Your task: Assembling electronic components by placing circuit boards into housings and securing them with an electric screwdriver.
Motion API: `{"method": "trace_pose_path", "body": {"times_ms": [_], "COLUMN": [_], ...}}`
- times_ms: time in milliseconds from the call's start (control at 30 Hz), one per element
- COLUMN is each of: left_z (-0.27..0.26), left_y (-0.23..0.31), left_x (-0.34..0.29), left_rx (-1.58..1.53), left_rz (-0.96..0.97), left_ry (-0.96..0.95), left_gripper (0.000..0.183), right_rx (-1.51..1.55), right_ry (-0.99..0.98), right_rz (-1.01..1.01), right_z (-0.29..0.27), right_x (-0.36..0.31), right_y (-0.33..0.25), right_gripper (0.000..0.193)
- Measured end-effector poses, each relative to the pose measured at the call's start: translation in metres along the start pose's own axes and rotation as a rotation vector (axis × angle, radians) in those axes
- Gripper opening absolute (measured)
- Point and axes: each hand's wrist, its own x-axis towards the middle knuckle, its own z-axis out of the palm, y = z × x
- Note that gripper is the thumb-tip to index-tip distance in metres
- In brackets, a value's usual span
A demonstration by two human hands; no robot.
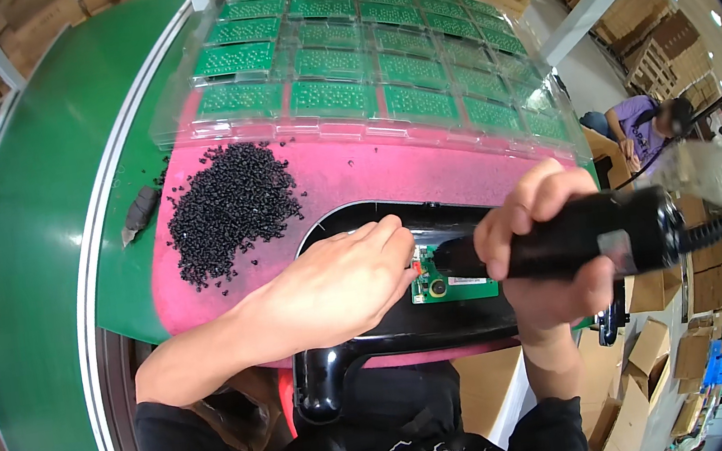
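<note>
My right hand grips a black electric screwdriver lying almost level, its nose pointing left at a small green circuit board. The nose covers part of the board, so I cannot see whether the bit touches a screw. The board sits in a glossy black plastic housing with a rounded rim and a leg at the near left. My left hand is closed at the board's left edge, fingertips pressed together; what they hold, if anything, is hidden. A small red part shows beside those fingertips.
A heap of small black screws lies on the pink mat. Behind it, clear plastic trays carry many green boards. A dark wrapped object is left of the heap. A person in purple sits far right, near cardboard boxes.
</note>
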Motion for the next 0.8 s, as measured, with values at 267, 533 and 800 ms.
{"method": "trace_pose_path", "body": {"times_ms": [267,533,800], "left_z": [0.005,0.000,0.009], "left_y": [-0.009,-0.009,-0.007], "left_x": [0.005,0.008,0.012], "left_rx": [-0.139,-0.024,-0.166], "left_rz": [0.178,0.329,0.346], "left_ry": [0.092,0.178,0.227], "left_gripper": [0.016,0.017,0.019], "right_rx": [0.292,0.404,0.412], "right_ry": [0.033,0.028,0.016], "right_rz": [-0.281,-0.312,-0.316], "right_z": [-0.002,-0.009,-0.004], "right_x": [-0.004,-0.014,-0.012], "right_y": [-0.024,-0.027,-0.027], "right_gripper": [0.053,0.059,0.053]}}
